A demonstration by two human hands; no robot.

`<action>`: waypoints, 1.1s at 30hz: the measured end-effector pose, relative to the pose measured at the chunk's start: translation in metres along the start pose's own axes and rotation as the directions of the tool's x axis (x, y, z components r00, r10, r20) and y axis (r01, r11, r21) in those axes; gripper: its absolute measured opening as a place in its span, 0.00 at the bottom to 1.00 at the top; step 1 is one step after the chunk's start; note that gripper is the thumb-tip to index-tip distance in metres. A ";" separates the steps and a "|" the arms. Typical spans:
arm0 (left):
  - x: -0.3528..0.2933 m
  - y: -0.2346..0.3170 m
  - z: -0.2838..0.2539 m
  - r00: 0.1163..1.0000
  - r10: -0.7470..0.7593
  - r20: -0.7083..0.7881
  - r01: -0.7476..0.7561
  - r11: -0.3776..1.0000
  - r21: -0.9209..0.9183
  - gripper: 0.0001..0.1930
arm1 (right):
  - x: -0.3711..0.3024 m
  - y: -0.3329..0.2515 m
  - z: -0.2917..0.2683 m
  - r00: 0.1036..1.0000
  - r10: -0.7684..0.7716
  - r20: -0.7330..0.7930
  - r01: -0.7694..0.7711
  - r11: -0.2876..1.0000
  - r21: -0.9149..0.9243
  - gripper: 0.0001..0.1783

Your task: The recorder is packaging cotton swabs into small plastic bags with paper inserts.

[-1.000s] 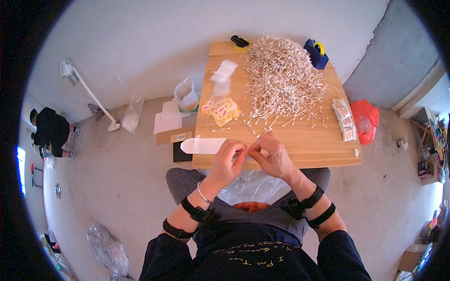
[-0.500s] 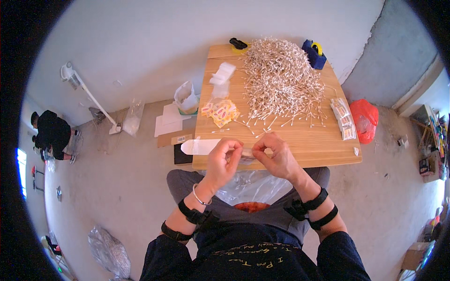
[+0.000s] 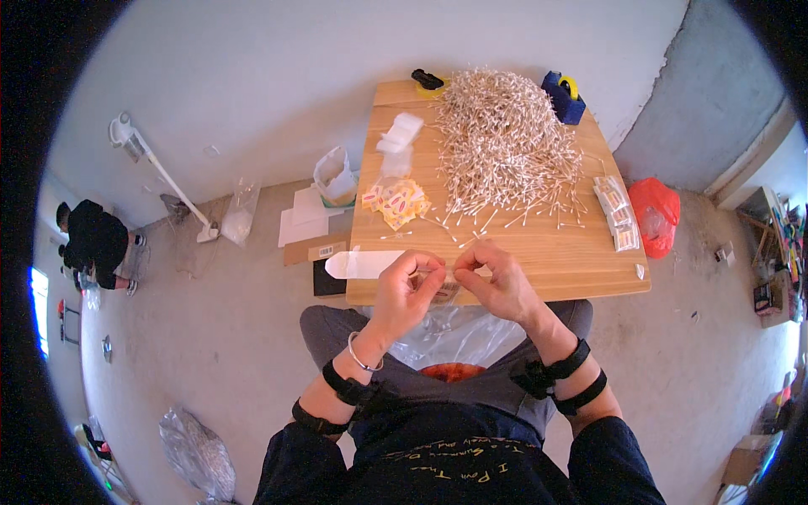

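Through the head camera I see a small clear packet [image 3: 448, 293] with brownish contents or print, too small for me to tell which, just past the table's near edge and between the two hands. Half a second ago it lay more level, stretched between the fingertips; now it tips down below them, and the hands have drawn closer together. To me that means the packet is in mid-handling, not laid aside. The right hand [image 3: 502, 290] pinches its upper edge between thumb and fingers. The left hand [image 3: 404, 290] has thumb and fingertips brought close together just beside it, but I cannot tell whether they grip the film. Left of the left hand, a white paper strip [image 3: 360, 264] lies across the edge of the wooden table [image 3: 539, 261]. Beyond the hands, loose cotton swabs [image 3: 505, 139] rise in a big heap, with yellow-and-white cards [image 3: 396, 202] to its left and a row of similar-looking packets [image 3: 617, 215] along the right edge. A blue tape dispenser [image 3: 564, 99] stands at the back right. Past the table's right side sits a red plastic bag [image 3: 654, 220]; far left, another person [image 3: 94, 242] bends forward.
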State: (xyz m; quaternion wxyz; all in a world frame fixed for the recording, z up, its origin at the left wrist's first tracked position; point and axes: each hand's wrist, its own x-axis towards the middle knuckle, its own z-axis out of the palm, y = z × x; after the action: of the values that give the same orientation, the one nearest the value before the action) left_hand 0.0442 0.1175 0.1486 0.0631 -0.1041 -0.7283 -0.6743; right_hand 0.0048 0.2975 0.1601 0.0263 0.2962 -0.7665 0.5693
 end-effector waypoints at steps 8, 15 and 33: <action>-0.003 0.007 -0.002 0.998 0.017 -0.057 -0.020 0.998 -0.056 0.04 | 0.007 -0.009 0.000 0.997 0.006 0.077 -0.005 1.000 -0.002 0.06; -0.005 0.009 -0.008 0.985 -0.144 -0.095 0.134 0.986 -0.103 0.06 | -0.002 0.010 -0.008 0.961 0.259 0.094 -0.275 0.913 0.302 0.06; -0.014 0.008 -0.004 0.897 0.435 0.074 -0.406 0.749 0.523 0.29 | 0.017 0.011 -0.013 0.788 0.510 0.346 -0.590 0.463 0.661 0.04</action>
State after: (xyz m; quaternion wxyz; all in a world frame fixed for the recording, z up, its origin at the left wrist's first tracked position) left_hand 0.0595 0.1129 0.1537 0.2582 -0.2263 -0.8402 -0.4197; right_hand -0.0181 0.3038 0.1615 -0.3191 0.0450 -0.5201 0.7910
